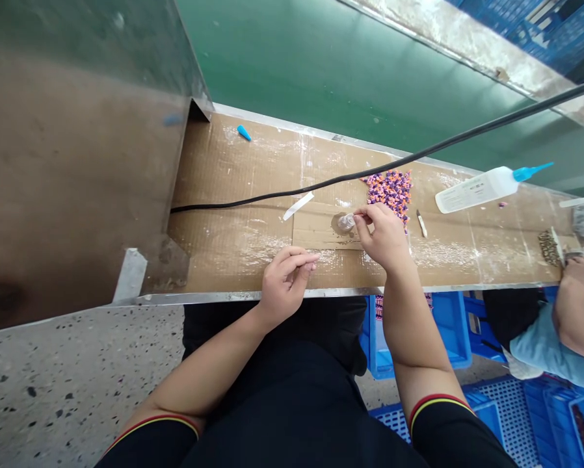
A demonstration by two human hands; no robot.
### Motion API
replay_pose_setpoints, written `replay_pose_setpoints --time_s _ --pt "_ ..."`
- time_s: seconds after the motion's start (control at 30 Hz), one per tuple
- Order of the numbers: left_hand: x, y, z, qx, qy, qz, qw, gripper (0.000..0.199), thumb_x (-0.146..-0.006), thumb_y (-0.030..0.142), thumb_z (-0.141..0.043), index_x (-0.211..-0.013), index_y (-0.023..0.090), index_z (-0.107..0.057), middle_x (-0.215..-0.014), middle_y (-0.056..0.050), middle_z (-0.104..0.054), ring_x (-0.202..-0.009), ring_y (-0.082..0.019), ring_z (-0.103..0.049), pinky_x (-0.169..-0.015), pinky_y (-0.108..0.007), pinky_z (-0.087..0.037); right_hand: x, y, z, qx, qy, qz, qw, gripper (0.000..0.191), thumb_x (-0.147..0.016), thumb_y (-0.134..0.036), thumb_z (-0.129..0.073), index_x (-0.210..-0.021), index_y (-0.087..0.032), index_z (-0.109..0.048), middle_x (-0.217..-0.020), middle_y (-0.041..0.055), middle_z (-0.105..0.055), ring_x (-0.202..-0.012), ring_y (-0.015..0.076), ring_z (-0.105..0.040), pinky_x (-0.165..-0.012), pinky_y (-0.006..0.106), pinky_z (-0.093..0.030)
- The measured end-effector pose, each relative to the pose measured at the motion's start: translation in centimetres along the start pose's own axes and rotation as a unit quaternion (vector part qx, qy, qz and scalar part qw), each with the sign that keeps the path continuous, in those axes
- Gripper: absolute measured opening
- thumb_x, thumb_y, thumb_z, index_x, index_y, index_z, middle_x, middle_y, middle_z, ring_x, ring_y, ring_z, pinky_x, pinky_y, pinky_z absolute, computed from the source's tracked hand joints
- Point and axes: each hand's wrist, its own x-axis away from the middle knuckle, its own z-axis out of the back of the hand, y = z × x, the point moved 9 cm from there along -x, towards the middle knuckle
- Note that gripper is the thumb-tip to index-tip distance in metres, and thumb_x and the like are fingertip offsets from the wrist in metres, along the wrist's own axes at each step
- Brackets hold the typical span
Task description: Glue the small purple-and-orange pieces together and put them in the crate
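Hands first: what do you see from here?

Right hand (380,237) is pinching a small clear piece (346,222) between thumb and fingertips. Left hand (287,279) is apart from it, at the near metal edge of the table (224,298), fingers loosely curled, and I can't see anything held there.

Where's that clear piece, exactly?

At the right hand's fingertips, on the side toward the left hand, over a dark stain (335,227) on the cardboard (224,240). I can't tell whether it touches the cardboard.

What's near it?

A heap of small orange and purple bits (389,195) lies just beyond the right hand. Further right I've got a small white-handled tool (421,223) and a squeeze bottle (477,190) with a blue tip. A black cable (321,188) runs across above the table.

Anyone else?

Yes, a co-worker's hands (581,272) are at the far right, beside a strip of brown beads (550,248).
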Motion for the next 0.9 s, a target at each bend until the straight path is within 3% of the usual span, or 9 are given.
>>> replay_pose_setpoints --time_s 0.13,0.3,0.57,0.77,0.9 --pt "0.1 -0.2 0.1 0.028 0.008 0.016 0.999 0.02 -0.103 0.011 -0.067 -0.116 0.021 -0.079 -0.102 -0.005 -0.075 -0.078 -0.01 -0.074 -0.067 -0.019 -0.065 1.7 2.5 1.3 0.011 0.045 -0.059 0.997 0.016 -0.103 -0.032 -0.057 -0.099 -0.024 -0.07 -0.092 0.0067 -0.074 -0.078 0.0218 -0.064 -0.078 0.036 -0.053" --pt "0.1 -0.2 -0.1 0.057 0.002 0.02 0.998 0.015 -0.103 0.009 -0.067 -0.106 0.02 -0.077 -0.097 -0.004 -0.074 -0.077 -0.01 -0.074 -0.068 -0.02 -0.066 3.8 4.7 0.0 0.029 0.011 -0.08 0.996 0.016 -0.1 -0.03 -0.057 -0.093 -0.024 -0.07 -0.089 0.0083 -0.075 -0.08 0.0247 -0.067 -0.079 0.038 -0.055" --pt "0.1 -0.5 0.2 0.044 0.013 0.027 0.999 0.016 -0.105 0.013 -0.065 -0.111 0.021 -0.078 -0.097 -0.003 -0.073 -0.077 -0.009 -0.073 -0.068 -0.019 -0.064 4.6 5.2 -0.3 0.02 0.022 -0.089 0.996 0.02 -0.1 -0.033 -0.057 -0.093 -0.023 -0.073 -0.091 0.0095 -0.078 -0.082 0.0253 -0.069 -0.081 0.039 -0.057" --pt "0.2 -0.9 0.0 0.028 0.009 0.044 0.999 0.028 -0.106 0.014 -0.064 -0.125 0.026 -0.082 -0.099 -0.004 -0.073 -0.081 -0.009 -0.072 -0.071 -0.02 -0.064 6.2 5.6 2.0 -0.034 0.135 -0.142 0.98 0.021 -0.1 -0.039 -0.061 -0.095 -0.023 -0.073 -0.086 0.0062 -0.076 -0.072 0.0218 -0.065 -0.07 0.036 -0.054" --pt "0.0 -1.3 0.0 0.024 0.02 0.064 0.997 0.026 -0.108 0.02 -0.063 -0.125 0.025 -0.083 -0.096 -0.006 -0.073 -0.08 -0.011 -0.071 -0.069 -0.021 -0.064 6.8 5.0 1.4 -0.071 0.143 -0.176 0.971 0.024 -0.097 -0.043 -0.064 -0.088 -0.023 -0.073 -0.079 0.0043 -0.074 -0.065 0.0194 -0.061 -0.065 0.035 -0.052"
